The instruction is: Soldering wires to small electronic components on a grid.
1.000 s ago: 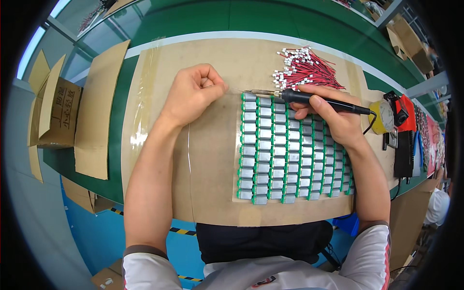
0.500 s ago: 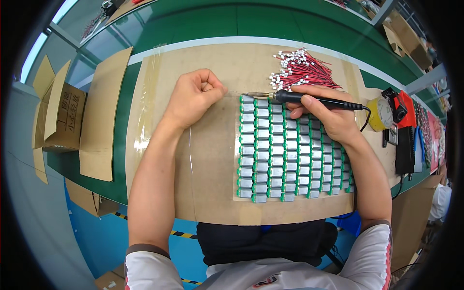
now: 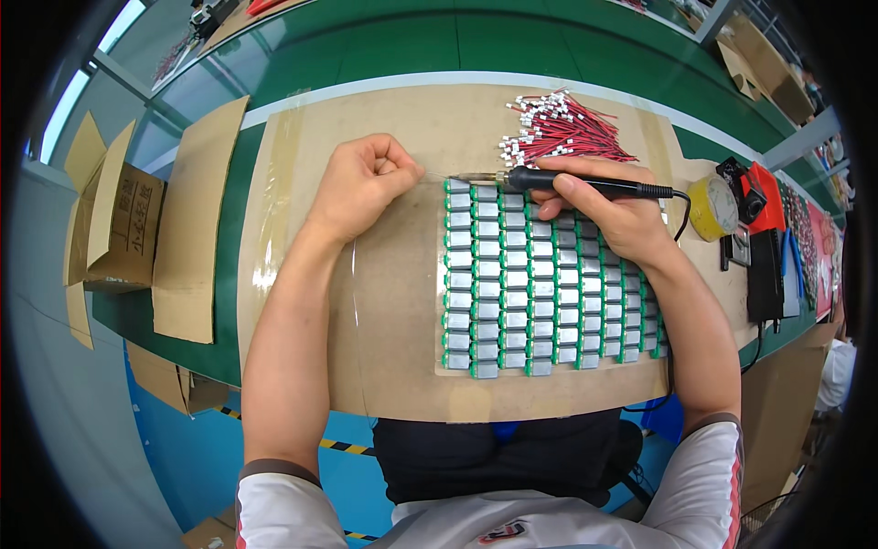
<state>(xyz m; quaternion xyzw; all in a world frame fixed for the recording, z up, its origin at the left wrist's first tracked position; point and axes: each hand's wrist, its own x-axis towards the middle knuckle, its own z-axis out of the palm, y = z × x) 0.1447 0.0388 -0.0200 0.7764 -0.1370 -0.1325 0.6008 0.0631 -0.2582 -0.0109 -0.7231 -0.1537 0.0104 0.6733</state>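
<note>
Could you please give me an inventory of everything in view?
Soldering iron: one, black, in right hand
Thin wire: at least one strand, silvery, at left hand
Small blocks: dozens, grey and green, rows on cardboard sheet
Cables: many, red and black with white plugs, beyond blocks
Cardboard sheet: one, brown, on table
Table: one, green, under sheet
Tape roll: one, yellow, right side
Open box: one, brown, left side
Floor: one, blue, below table
Background clutter: several, mixed colours, too unclear to list
Hands: two, bare, over sheet
Forearms: two, bare, from lower edge
</note>
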